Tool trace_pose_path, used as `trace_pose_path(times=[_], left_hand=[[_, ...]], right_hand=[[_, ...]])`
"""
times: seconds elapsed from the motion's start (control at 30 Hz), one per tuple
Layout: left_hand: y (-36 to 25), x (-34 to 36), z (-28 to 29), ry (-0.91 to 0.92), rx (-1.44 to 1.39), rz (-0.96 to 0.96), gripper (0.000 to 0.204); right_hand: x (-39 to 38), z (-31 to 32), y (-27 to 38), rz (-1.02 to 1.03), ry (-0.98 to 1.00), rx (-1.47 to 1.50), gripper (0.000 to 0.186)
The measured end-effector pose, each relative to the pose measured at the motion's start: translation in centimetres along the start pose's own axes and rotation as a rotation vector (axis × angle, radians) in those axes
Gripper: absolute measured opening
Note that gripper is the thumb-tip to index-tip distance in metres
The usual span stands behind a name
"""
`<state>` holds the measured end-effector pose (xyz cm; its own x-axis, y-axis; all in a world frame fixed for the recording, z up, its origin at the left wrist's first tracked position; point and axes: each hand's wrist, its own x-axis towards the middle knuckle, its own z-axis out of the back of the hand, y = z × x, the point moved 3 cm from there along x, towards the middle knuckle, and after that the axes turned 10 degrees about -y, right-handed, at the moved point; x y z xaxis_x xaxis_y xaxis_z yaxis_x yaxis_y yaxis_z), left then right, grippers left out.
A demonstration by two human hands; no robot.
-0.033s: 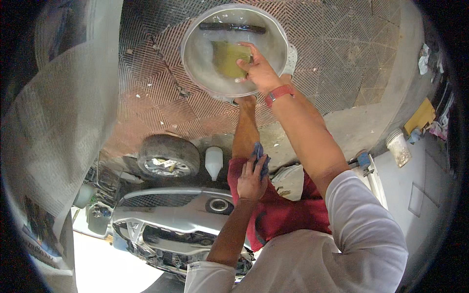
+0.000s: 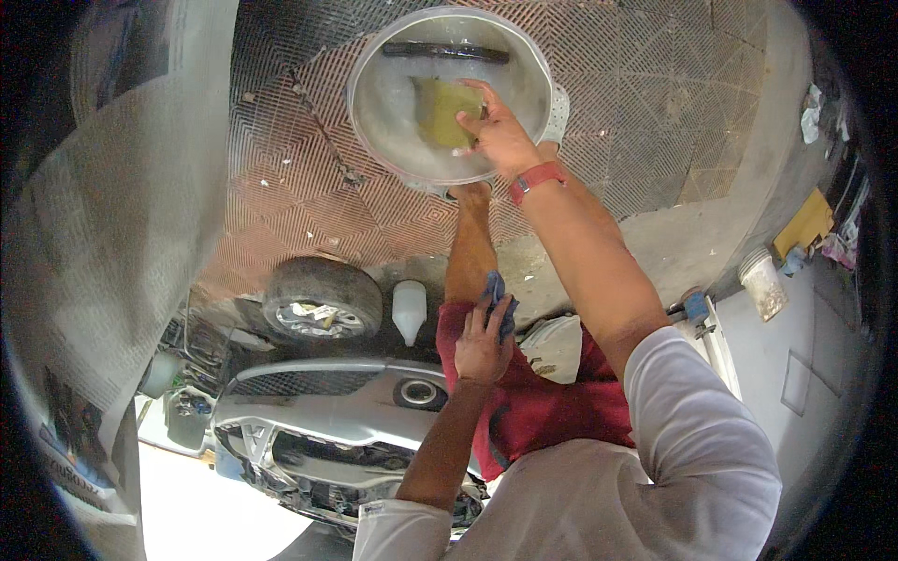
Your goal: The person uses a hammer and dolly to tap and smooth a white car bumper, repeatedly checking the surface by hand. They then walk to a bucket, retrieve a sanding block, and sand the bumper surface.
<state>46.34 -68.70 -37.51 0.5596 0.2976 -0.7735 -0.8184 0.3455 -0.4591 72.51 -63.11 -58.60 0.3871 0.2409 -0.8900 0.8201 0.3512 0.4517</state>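
A round pale tub (image 2: 353, 117) of cloudy water stands on the floor in front of me. My right hand (image 2: 502, 138), with a red watch strap at the wrist, reaches into it. Its thumb and fingers grip the right edge of a square olive-yellow sheet (image 2: 444, 114), possibly sandpaper. Along the tub's far side lies a dark, straight bar (image 2: 445, 53). Back near my knee, my left hand (image 2: 479, 355) rests on my dark red shorts, closed on a crumpled blue cloth (image 2: 497, 286).
Left of my leg are a white bottle (image 2: 409, 310), a wheel with a tyre (image 2: 321, 299) and a grey car bumper (image 2: 327, 393). Hanging sheeting (image 2: 122, 243) covers the left side. A white bucket (image 2: 763, 285) lies tilted at the right. Ribbed floor tiles (image 2: 645, 122) surround the tub.
The olive-yellow sheet has shifted slightly right in the tub, along with my right fingers. The hanging sheeting at the left has moved a little. My left hand stays put.
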Motion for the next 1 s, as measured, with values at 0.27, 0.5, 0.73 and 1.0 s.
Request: trace_pose_path(times=[0.27, 0.5, 0.73, 1.0], left_hand=[[-0.1, 0.2, -1.3, -0.002, -0.021, 0.01, 0.082], [0.6, -0.1, -2.2, -0.029, -0.035, 0.013, 0.078], [0.0, -0.1, -2.1, -0.068, -0.037, 0.027, 0.074], [0.5, -0.5, -3.0, -0.091, -0.046, 0.018, 0.074]], right_hand=[[-0.9, 1.6, 1.6, -0.003, -0.139, -0.044, 0.038], [-2.8, 4.1, 1.9, 0.919, -0.34, -0.798, 0.041], [-8.7, 4.5, 3.0, 0.999, -0.323, -0.961, 0.059], [-9.2, 5.7, 0.8, 1.017, -0.191, -1.07, 0.058]])
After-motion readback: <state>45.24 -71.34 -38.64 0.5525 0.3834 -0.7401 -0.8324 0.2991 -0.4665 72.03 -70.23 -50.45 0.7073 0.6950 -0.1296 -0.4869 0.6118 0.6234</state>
